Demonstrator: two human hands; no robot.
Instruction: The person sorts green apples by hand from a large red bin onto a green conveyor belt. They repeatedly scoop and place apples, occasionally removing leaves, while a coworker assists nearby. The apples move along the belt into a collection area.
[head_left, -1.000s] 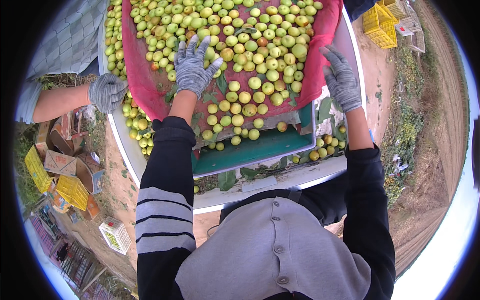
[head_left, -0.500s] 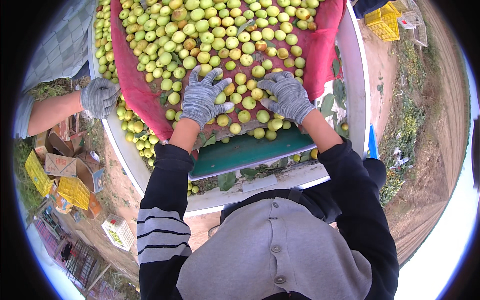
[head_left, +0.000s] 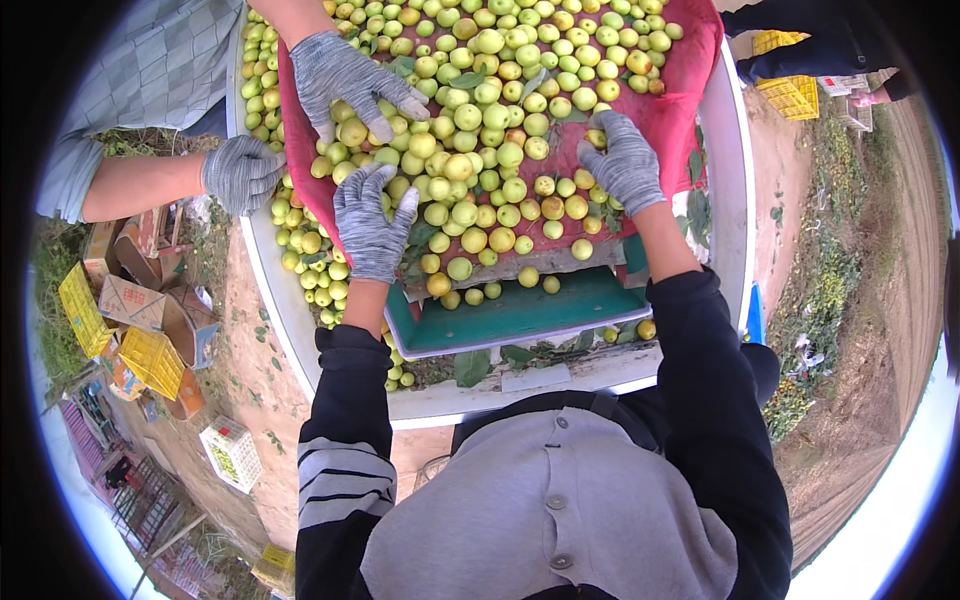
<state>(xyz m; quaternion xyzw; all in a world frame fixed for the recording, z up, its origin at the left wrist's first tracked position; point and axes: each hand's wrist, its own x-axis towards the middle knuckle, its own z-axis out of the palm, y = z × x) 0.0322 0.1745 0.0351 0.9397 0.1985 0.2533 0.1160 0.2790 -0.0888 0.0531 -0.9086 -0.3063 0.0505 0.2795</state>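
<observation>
Many small round green-yellow fruits [head_left: 465,165], some with brown-red patches, are heaped on a red cloth [head_left: 705,95] that slopes toward me. At the left of the heap, my left hand [head_left: 373,222], in a grey knit glove, rests open with its thumb apart, against the fruits. My right hand [head_left: 625,165], gloved the same, reaches over the cloth's right side, thumb and fingers apart, fingertips near fruits; nothing shows clearly held. Below the cloth's lower edge sits a green tray [head_left: 520,315] with a few fruits at its upper side.
A co-worker's gloved hand [head_left: 350,80] reaches over the heap; their other hand [head_left: 243,175] is at the white rim [head_left: 262,275]. Cardboard boxes [head_left: 135,303] and yellow crates [head_left: 152,362] lie left. Another person's dark-clothed legs [head_left: 810,45] show at upper right.
My hands have spread apart, the left to the left, the right to the right and farther forward. More fruits lie near the lower edge. A co-worker's hand has come in over the heap.
</observation>
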